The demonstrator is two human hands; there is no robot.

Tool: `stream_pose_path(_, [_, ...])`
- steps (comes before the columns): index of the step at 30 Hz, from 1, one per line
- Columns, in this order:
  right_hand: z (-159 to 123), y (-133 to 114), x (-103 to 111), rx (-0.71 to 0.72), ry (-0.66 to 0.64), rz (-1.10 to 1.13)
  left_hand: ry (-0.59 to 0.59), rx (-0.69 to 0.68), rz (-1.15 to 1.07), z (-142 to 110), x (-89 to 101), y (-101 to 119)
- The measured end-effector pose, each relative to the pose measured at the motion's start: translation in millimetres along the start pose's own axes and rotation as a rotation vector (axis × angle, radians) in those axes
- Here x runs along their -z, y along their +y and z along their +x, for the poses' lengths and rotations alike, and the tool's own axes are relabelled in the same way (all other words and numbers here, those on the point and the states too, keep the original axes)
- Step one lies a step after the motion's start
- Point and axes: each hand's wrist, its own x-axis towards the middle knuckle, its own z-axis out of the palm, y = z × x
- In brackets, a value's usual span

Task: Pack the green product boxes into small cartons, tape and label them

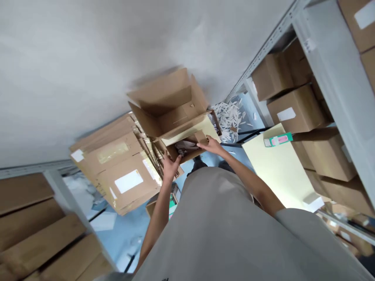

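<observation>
In front of my body is an open cardboard box (190, 156), with grey and whitish contents (184, 146) too blurred to name. My left hand (170, 166) grips its near left edge, thumb towards the inside. On the right side, my right hand (213, 146) has its fingers closed at the box's edge, by a raised brown flap (200, 136). Just beyond stands a larger cardboard box (170, 105), its flaps up and its visible inside bare. A pale yellow panel (205, 127) lies between the two boxes.
Flattened cartons (117, 168) lean in a stack at the left. Metal shelving (322, 66) loaded with brown boxes (295, 109) rises on the right. A pale yellow board (272, 171) carries a green and pink packet (278, 139). White scraps (230, 117) litter the floor by the wall.
</observation>
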Motion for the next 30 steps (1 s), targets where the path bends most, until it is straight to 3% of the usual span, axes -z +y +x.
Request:
stream_pose_path(3, [-19.7,30.4,2.0,0.019,0.091,0.094,0.001,0.041,-0.041,-3.8,-19.9,17.2])
stream_pose_path(6, [-51.3,78.6,19.5,-0.060,0.215,0.124,-0.085,0.002,-0.046,-8.5,-62.7,44.5])
stream_pose_path(10, [-116.0,168.6,51.2,-0.258,0.335,0.127,-0.299,-0.112,0.008,-19.5,-153.4,89.7])
stream_pose_path(14, [-208.4,267.9,63.7,-0.400,0.414,0.224,-0.501,-0.208,0.105,-45.9,-260.6,131.7])
stream_pose_path(19, [-318.9,375.5,33.5,-0.562,0.596,0.522,-0.733,-0.260,0.261,-96.0,-392.2,166.2])
stream_pose_path(23, [-366.5,431.1,1.8,-0.697,0.807,0.728,-0.875,-0.336,0.340,-137.6,-479.6,179.6])
stream_pose_path(26, [-376.5,457.3,-9.0,-0.748,0.904,0.816,-0.900,-0.414,0.357,-157.3,-525.5,183.8])
stream_pose_path(30, [-371.3,482.7,-9.8,-0.778,0.974,0.892,-0.917,-0.426,0.393,-163.4,-555.7,182.7])
